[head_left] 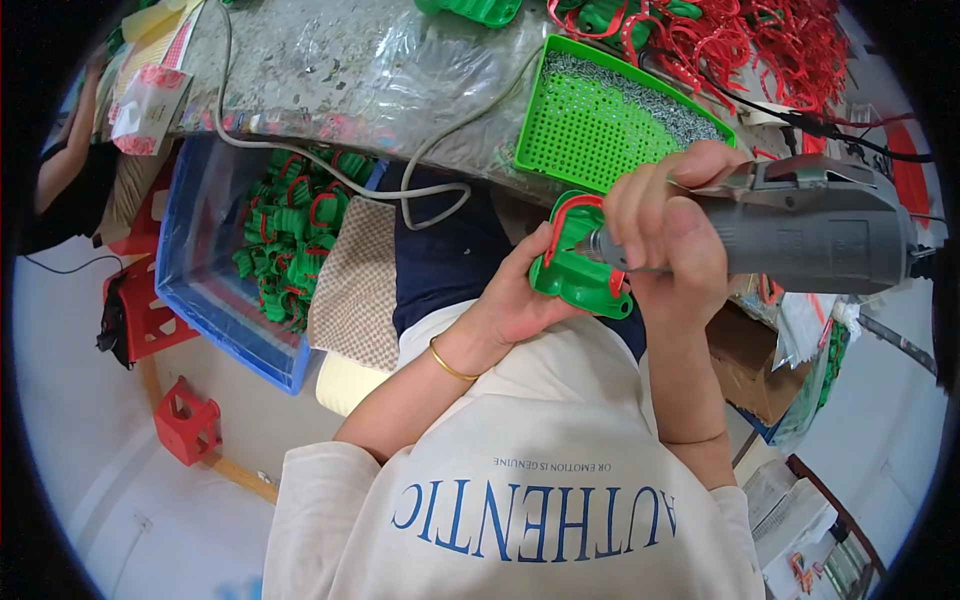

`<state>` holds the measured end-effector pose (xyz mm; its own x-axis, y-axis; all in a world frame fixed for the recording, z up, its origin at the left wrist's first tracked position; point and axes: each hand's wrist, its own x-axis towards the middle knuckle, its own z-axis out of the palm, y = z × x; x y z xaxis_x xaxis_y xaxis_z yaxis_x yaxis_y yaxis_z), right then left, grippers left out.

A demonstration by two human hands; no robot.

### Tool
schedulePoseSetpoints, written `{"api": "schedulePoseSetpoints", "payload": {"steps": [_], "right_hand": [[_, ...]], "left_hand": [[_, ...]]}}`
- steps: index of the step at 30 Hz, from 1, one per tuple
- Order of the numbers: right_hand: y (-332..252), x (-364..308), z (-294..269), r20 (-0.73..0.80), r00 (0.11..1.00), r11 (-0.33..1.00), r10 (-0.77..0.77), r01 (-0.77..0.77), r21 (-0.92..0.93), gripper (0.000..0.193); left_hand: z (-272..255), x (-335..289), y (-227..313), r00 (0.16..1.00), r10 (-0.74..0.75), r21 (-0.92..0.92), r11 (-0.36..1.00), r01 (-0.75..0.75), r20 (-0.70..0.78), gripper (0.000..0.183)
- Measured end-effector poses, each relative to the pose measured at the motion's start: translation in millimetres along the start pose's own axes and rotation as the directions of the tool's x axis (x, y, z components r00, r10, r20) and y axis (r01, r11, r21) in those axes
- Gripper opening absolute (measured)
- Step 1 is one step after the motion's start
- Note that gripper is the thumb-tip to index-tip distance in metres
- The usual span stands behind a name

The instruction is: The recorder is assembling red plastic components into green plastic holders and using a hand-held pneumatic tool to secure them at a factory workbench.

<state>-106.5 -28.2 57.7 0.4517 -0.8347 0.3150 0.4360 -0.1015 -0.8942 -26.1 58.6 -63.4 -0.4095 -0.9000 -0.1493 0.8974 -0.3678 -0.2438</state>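
My left hand (520, 298) grips a green plastic shell (582, 277) with a red strip (575, 205) along its rim, holding it just above my lap. In my right hand (680, 225) is a grey electric screwdriver (810, 235), lying sideways with its tip pointing left into the shell. The fingers wrap round the tool's front end, and its very tip is hidden inside the shell. Just beyond my hands, at the table edge, rests a bright green perforated tray (580, 125) with many small screws (640, 85) heaped toward its far side.
Left of my legs stands a blue crate (215, 310) holding many green and red pieces (290, 235). A grey cable (330, 172) loops over the table edge. Red strips (740, 50) pile up at the far right. A cardboard box (755, 365) sits right, a red stool (187, 420) lower left.
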Motion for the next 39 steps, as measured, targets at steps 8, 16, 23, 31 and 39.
{"api": "schedulePoseSetpoints", "payload": {"steps": [8,16,23,31,39], "right_hand": [[7.0,-5.7,3.5,-0.018,0.999,0.999,0.028,-0.027,0.027,0.022],[11.0,-8.2,1.7,-0.036,0.999,0.997,0.027,-0.030,-0.076,0.021],[12.3,-8.3,-1.0,0.023,1.000,0.998,0.012,-0.010,-0.064,0.022],[14.4,-7.8,-3.7,0.096,0.995,0.997,-0.027,0.034,-0.065,0.022],[12.9,-9.6,0.8,0.082,0.997,1.000,-0.002,0.004,-0.014,0.022]], "left_hand": [[2.8,-2.0,-0.5,0.999,-0.004,0.163,0.987,0.009,-0.034,0.062],[-1.8,-0.3,-0.1,1.000,-0.015,0.079,0.997,0.016,-0.009,0.060],[-1.1,-1.5,-0.7,1.000,-0.005,0.099,0.995,0.008,-0.027,0.062],[3.0,-3.6,-1.4,0.999,0.032,0.169,0.985,-0.025,-0.036,0.062],[-0.8,-6.0,-0.4,0.998,0.043,0.185,0.982,-0.035,-0.038,0.059]]}}
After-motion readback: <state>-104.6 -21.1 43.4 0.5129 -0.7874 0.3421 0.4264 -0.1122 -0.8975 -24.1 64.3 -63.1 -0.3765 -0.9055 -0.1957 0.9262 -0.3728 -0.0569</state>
